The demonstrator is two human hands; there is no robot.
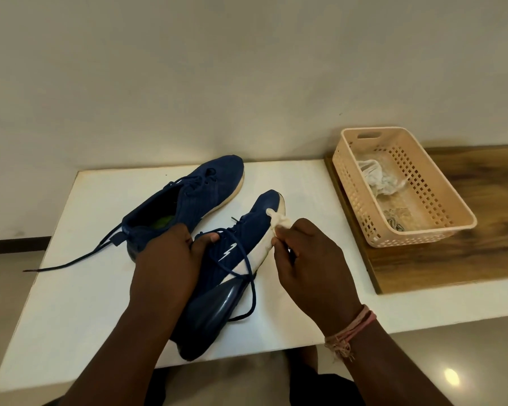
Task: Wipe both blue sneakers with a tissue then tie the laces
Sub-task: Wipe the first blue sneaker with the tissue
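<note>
Two hands, near edge: left hand grips the near sneaker at its collar, thumb curled over; right hand, thread bands on wrist, pinches a tissue against the white sole. Side mark: white lightning bolt; no readable writing. Two blue sneakers, laces untied; the far sneaker lies on the white table. One basket, far right, on a wooden board.

Unlaced blue sneakers, tissue against sole
</note>
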